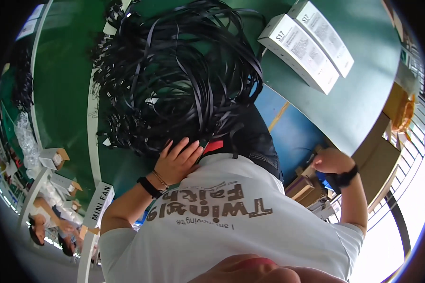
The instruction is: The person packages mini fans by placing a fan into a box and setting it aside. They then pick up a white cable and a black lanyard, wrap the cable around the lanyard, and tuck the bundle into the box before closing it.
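A large tangled heap of flat black straps (198, 89), with many small shiny ends along its left side, covers the middle of the green table and hangs over its near edge. My left hand (177, 158) lies at the near edge of the heap, its fingers stretched and apart, next to my waist. Just right of those fingertips shows a small red patch (214, 146). My right hand (333, 162) is out to the right, away from the straps, above some cardboard boxes. Its fingers look curled in; whatever they may hold is hidden.
Two white printed boxes (300, 52) lie side by side on the right-hand tabletop (373, 42). Cardboard boxes (303, 188) stand low at the right. Along the left are small open cartons (54, 159), clear plastic wrapping (27, 139) and other people (52, 221).
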`<state>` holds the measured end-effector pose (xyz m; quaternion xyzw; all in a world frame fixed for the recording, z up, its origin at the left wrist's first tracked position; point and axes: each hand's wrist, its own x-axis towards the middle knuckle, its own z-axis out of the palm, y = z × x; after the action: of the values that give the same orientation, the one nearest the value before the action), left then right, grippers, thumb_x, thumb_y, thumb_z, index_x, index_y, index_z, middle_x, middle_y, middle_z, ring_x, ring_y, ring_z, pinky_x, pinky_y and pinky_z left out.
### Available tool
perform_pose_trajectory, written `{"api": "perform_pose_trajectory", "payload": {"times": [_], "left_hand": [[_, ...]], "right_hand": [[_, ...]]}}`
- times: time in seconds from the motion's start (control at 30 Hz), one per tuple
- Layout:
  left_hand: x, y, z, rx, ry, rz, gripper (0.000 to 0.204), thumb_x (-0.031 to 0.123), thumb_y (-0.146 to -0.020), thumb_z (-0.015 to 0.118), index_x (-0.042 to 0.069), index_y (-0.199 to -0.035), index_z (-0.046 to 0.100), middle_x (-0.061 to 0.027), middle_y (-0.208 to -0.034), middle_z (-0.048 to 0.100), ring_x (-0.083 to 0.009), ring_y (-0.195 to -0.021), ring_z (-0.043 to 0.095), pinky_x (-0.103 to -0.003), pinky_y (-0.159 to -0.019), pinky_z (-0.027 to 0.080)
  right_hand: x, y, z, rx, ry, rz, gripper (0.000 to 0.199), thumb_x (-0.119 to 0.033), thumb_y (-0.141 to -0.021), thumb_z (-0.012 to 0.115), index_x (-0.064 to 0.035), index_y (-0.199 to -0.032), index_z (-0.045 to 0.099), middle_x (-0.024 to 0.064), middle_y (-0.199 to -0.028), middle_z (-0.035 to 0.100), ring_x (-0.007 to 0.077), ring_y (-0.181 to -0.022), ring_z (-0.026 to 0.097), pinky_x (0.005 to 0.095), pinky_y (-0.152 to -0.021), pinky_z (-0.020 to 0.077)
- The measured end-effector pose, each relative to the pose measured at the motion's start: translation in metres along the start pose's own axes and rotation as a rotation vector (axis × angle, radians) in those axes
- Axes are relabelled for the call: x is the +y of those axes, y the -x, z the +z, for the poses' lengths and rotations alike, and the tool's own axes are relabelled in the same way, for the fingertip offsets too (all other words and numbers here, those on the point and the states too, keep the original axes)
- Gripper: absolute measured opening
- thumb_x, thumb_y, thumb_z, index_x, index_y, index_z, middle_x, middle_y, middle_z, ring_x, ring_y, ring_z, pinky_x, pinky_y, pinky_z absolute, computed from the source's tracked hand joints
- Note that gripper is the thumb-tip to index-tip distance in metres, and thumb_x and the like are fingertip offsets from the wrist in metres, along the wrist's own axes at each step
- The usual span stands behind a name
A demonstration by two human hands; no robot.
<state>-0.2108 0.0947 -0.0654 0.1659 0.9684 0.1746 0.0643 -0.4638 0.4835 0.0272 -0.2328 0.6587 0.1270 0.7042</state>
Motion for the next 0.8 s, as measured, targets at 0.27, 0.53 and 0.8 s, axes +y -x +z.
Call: {"api": "perform_pose_trajectory", "payload": {"times": [0.27,0.53,0.8], "left_hand": [[-0.002,0.006,-0.002,0.126,0.137,-0.063,0.043,0.035,-0.081,0.061,0.016,-0.119,0.057,-0.0002,-0.132,0.047,-0.0237,-0.126,0.038,-0.048,-0.102,0.028],[0.041,0.056,-0.025,0.553,-0.082,-0.332,0.032,0.02,-0.079,0.064,0.013,-0.11,0.062,-0.0027,-0.125,0.053,-0.0262,-0.122,0.043,-0.046,-0.098,0.035],[0.157,0.174,-0.048,1.134,0.161,-0.713,0.018,0.009,-0.084,0.056,0.003,-0.1,0.063,-0.0119,-0.106,0.062,-0.0287,-0.102,0.057,-0.039,-0.088,0.043]], "right_hand": [[-0.125,0.107,-0.096,1.246,0.049,-0.545,0.03,0.001,-0.083,0.052,0.0012,-0.113,0.058,0.0138,-0.111,0.061,0.0223,-0.097,0.061,0.0297,-0.076,0.0473],[-0.119,0.091,-0.046,1.525,0.296,-0.857,0.025,0.0,-0.088,0.051,0.0037,-0.112,0.057,0.0154,-0.108,0.062,0.0228,-0.097,0.061,0.0295,-0.081,0.0464],[-0.159,0.02,-0.028,1.31,0.203,-1.108,0.023,-0.004,-0.089,0.054,0.0022,-0.11,0.059,0.0116,-0.099,0.065,0.0169,-0.092,0.061,0.0265,-0.08,0.0457]]}}
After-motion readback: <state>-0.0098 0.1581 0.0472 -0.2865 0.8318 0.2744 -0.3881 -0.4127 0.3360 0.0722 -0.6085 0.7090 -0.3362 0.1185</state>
